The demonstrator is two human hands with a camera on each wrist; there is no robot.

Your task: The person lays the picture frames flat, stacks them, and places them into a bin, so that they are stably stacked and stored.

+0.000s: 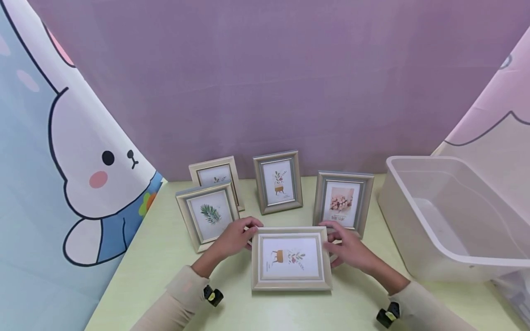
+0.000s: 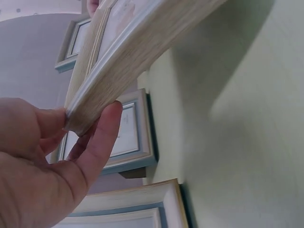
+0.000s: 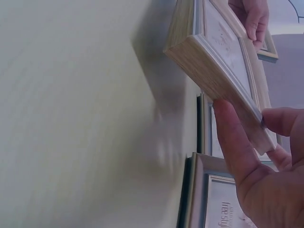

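Both short edges: pinched by fingers of the left hand (image 1: 237,236) and right hand (image 1: 348,247), probably for balance.
Held frame (image 1: 291,259): sideways, face up, above the desk's (image 1: 244,310) near part.
Standing frames (image 1: 278,183): farther away, tilted back, seemingly for display.

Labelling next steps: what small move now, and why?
Probably rotate the held frame a quarter turn counterclockwise in the head view: left grip and right grip hold its short ends, but its potted-plant print lies sideways, top to the right, while the middle standing frame shows a similar print upright.
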